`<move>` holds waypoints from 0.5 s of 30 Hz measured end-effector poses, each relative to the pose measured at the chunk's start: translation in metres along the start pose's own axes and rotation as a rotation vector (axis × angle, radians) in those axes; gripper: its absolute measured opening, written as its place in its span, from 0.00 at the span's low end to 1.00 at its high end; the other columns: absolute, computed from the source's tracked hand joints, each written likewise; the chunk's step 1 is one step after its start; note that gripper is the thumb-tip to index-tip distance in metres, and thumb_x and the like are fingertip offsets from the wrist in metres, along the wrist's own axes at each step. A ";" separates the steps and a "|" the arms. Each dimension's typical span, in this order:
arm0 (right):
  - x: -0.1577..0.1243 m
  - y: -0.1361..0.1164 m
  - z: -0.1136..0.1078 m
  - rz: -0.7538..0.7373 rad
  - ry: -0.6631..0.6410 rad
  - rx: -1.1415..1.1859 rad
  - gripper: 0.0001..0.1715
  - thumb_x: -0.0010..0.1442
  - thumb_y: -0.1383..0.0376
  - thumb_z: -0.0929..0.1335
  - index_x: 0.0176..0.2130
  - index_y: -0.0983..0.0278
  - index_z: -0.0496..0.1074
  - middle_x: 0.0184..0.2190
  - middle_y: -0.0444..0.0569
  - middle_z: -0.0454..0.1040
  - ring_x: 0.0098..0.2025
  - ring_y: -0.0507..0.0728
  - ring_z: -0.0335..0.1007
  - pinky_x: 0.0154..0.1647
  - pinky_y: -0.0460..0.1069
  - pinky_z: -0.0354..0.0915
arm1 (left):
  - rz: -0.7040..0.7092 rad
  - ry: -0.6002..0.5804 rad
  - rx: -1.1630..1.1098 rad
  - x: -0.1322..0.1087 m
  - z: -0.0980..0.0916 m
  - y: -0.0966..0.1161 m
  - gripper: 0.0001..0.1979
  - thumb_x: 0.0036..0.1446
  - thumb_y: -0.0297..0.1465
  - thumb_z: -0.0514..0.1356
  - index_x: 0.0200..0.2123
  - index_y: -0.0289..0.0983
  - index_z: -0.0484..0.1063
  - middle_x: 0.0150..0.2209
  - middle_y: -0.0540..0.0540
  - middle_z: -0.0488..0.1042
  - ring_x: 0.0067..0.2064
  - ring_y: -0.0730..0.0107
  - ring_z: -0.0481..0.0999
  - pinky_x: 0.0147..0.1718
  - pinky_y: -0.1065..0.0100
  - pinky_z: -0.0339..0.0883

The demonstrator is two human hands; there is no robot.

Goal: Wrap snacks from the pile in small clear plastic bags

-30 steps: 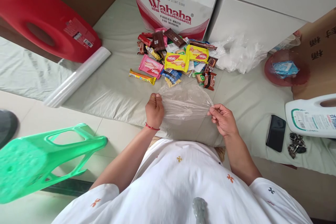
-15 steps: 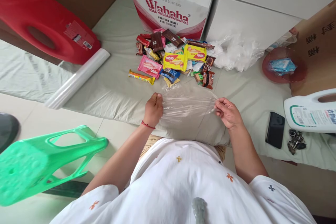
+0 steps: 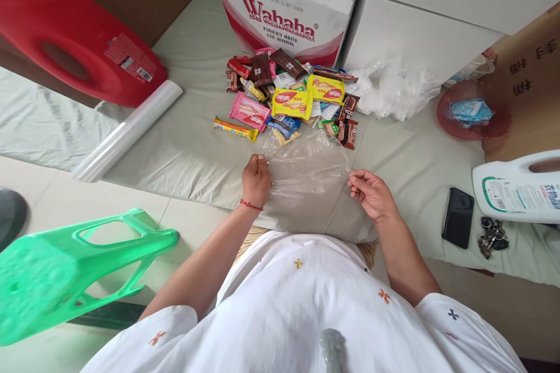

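A clear plastic bag (image 3: 308, 172) spreads between my two hands, low over the cloth-covered surface. My left hand (image 3: 256, 179) is closed around its left side. At the right edge, my right hand (image 3: 370, 189) pinches the plastic between thumb and fingers. Just beyond the bag lies a heap of wrapped snacks. Among them are a yellow wafer packet (image 3: 292, 104), a pink wafer packet (image 3: 249, 111), dark brown packets (image 3: 287, 63) and a thin yellow-orange bar (image 3: 236, 128). The bag's far edge overlaps the nearest packets in my view.
Behind the heap stands a Wahaha carton (image 3: 284, 17), with crumpled clear plastic (image 3: 389, 90) beside it. A plastic roll (image 3: 126, 131) and red jug (image 3: 87, 41) are left. At right are a red bowl (image 3: 446, 113), phone (image 3: 458, 217), keys (image 3: 493, 238) and white bottle (image 3: 520, 189). A green stool (image 3: 87, 268) stands lower left.
My right hand has moved a little left and nearer to me, so the bag is stretched less widely. Its far edge billows further toward the snacks. My left hand has hardly moved.
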State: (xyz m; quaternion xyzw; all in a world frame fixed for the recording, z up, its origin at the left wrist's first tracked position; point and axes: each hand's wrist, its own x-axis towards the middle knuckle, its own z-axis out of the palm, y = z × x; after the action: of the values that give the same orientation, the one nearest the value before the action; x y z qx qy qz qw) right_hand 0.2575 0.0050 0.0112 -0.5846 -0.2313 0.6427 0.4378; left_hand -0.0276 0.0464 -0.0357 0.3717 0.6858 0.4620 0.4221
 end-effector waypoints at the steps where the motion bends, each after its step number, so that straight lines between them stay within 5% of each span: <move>1: -0.001 -0.002 -0.006 0.007 0.007 -0.015 0.24 0.38 0.55 0.84 0.32 0.62 0.78 0.26 0.42 0.75 0.24 0.46 0.65 0.24 0.41 0.68 | 0.024 0.009 0.028 0.003 -0.003 -0.002 0.16 0.68 0.42 0.54 0.29 0.42 0.60 0.21 0.55 0.59 0.22 0.73 0.58 0.23 0.70 0.53; 12: -0.030 -0.003 -0.077 0.080 -0.102 -0.471 0.25 0.48 0.47 0.80 0.34 0.63 0.77 0.27 0.44 0.72 0.27 0.50 0.64 0.26 0.45 0.66 | 0.264 0.005 0.450 -0.001 -0.022 0.008 0.13 0.70 0.37 0.49 0.31 0.42 0.59 0.23 0.53 0.61 0.26 0.69 0.60 0.31 0.67 0.53; 15: -0.021 -0.008 -0.080 -0.030 -0.062 -0.592 0.29 0.54 0.43 0.75 0.45 0.61 0.77 0.37 0.49 0.76 0.36 0.55 0.70 0.34 0.49 0.71 | 0.264 -0.050 0.473 -0.008 -0.016 0.008 0.12 0.70 0.38 0.48 0.32 0.42 0.59 0.22 0.53 0.60 0.25 0.68 0.60 0.30 0.67 0.52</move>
State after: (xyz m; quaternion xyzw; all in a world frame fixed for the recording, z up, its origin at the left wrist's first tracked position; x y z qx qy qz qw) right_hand 0.3345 -0.0259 0.0127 -0.6635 -0.4305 0.5583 0.2504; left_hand -0.0386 0.0365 -0.0223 0.5575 0.7095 0.3305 0.2766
